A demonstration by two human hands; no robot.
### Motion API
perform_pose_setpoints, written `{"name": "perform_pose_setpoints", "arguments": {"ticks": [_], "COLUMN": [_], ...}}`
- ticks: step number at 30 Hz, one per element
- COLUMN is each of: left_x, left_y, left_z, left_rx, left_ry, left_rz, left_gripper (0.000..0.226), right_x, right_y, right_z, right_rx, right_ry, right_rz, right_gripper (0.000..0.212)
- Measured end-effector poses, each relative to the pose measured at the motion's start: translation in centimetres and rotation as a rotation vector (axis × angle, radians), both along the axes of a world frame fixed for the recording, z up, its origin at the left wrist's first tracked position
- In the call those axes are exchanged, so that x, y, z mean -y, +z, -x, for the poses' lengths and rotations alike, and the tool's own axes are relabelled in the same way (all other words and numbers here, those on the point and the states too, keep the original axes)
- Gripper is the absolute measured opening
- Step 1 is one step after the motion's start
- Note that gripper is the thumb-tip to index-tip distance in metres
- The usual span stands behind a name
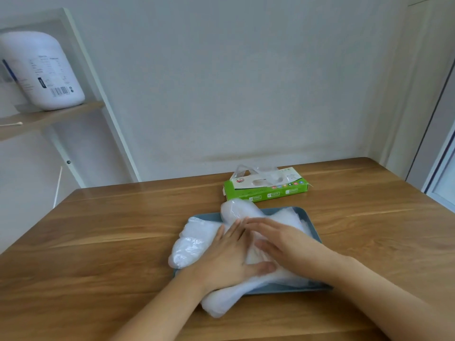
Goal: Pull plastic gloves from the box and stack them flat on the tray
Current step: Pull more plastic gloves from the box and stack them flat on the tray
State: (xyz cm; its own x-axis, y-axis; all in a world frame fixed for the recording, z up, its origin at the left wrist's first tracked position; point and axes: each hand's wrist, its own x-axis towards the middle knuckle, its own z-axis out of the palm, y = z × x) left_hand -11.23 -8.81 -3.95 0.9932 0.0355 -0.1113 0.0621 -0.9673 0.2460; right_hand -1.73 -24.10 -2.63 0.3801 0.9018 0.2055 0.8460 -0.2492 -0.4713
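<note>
A blue-grey tray (310,220) lies on the wooden table, mostly covered by a pile of clear plastic gloves (194,242) that spills over its left and front edges. My left hand (230,257) lies flat, palm down, on the pile. My right hand (278,238) rests flat beside it, fingers pointing left, the two hands touching at the fingertips. Behind the tray stands the green and white glove box (268,187), with a clear glove (256,172) sticking up out of its top opening.
The wooden table (110,237) runs to a white wall at the back. At the left, a shelf unit (49,116) holds a large white container (41,70) and a cotton swab. A door frame stands at the far right.
</note>
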Motion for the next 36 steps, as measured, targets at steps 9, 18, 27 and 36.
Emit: {"name": "perform_pose_setpoints", "arguments": {"ticks": [9, 18, 27, 36], "left_x": [-2.6, -7.3, -9.0, -6.6], "left_y": [0.7, 4.1, 7.2, 5.2], "left_z": [1.4, 3.2, -1.5, -8.1], "left_rx": [-0.192, -0.290, 0.147, -0.086], "left_ry": [0.053, 0.108, 0.272, 0.168], "left_rz": [-0.051, -0.086, 0.394, 0.455], "left_gripper": [0.113, 0.111, 0.050, 0.046], "right_x": [1.5, 1.2, -2.9, -6.8], "right_y": [0.3, 2.0, 4.6, 1.7], "right_z": [-1.0, -2.6, -8.6, -12.6], "right_rx": [0.165, 0.097, 0.019, 0.035], "right_ry": [-0.032, -0.018, -0.464, -0.545], "right_rz": [0.608, 0.732, -0.041, -0.144], "right_gripper": [0.091, 0.099, 0.034, 0.042]}}
